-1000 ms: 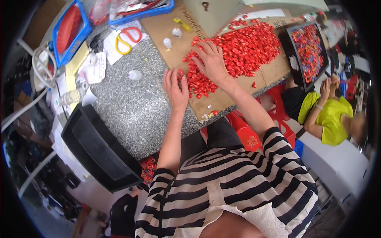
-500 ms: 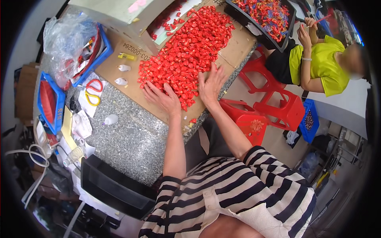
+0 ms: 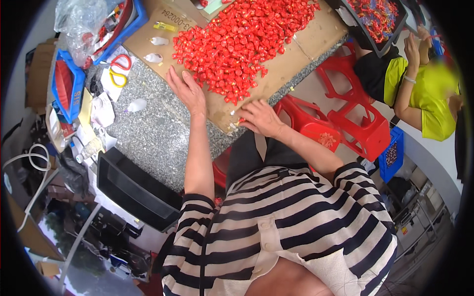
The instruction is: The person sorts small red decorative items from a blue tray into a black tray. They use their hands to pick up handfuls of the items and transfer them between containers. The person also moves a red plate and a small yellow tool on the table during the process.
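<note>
A wide heap of small shiny red pieces (image 3: 237, 49), some with gold flecks, lies on a flattened cardboard sheet (image 3: 301, 44). My left hand (image 3: 190, 93) is open at the sheet's left edge, fingers stretched toward the heap and nothing in them. Near the sheet's front corner my right hand (image 3: 264, 118) is bent inward, its thumb and fingertips closing on a small red piece (image 3: 240, 121) with a bit of yellow. Pale scraps lie beside those fingertips. What the curled fingers cover is hidden.
Small white bottles (image 3: 137, 105), scissors (image 3: 118, 74) and blue trays (image 3: 74, 98) lie to the left on the speckled table (image 3: 153, 133). A black screen (image 3: 138, 190) stands near-left. Red stools (image 3: 360, 128), a black tray (image 3: 380, 29) and a seated person in yellow-green are at right.
Both hands have left the sides of the heap. My right hand has come back to the sheet's front corner and the small red piece there; the whole view has shifted.
</note>
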Motion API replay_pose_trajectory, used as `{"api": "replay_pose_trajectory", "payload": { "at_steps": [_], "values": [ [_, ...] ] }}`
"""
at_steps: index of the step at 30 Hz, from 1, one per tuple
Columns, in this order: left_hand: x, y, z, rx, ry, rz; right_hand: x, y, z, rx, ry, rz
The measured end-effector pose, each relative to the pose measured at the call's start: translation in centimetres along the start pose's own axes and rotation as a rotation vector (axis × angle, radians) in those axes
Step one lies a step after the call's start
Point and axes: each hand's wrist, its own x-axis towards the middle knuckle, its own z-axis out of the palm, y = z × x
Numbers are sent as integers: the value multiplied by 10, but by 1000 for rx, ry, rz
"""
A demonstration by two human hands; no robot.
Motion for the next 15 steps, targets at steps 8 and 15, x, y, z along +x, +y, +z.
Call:
{"api": "replay_pose_trajectory", "payload": {
  "at_steps": [8, 15],
  "values": [
    [-37, 26, -17, 32, 12, 72, 52, 13, -79, 135, 532, 341],
    [-122, 28, -25, 354, -330, 311, 11, 55, -54, 262, 442, 808]
  ]
}}
